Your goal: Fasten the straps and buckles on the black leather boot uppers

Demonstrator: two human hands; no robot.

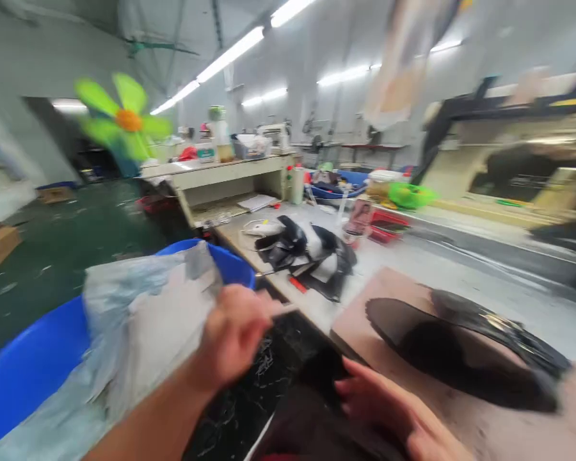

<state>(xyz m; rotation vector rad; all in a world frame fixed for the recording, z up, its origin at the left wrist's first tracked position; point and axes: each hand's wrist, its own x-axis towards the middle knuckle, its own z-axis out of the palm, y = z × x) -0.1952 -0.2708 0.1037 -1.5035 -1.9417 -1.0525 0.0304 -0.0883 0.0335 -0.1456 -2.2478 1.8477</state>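
Note:
My left hand (237, 336) is closed in a pinch on the edge of a thin flat piece that I cannot make out, above a dark tray of scraps (264, 371). My right hand (388, 416) lies low at the front with its fingers curled over a dark piece of material (317, 410) in my lap. Just to the right, dark cut leather pieces (461, 349) lie on a brown board (393, 285). The picture is smeared by motion.
A blue tub (33, 365) with a grey plastic bag (139, 326) stands at the left. A pile of black and white pieces (307, 253) sits further along the grey workbench (413, 256). Red trays (386, 227), a green fan (122, 118) and sewing tables are behind.

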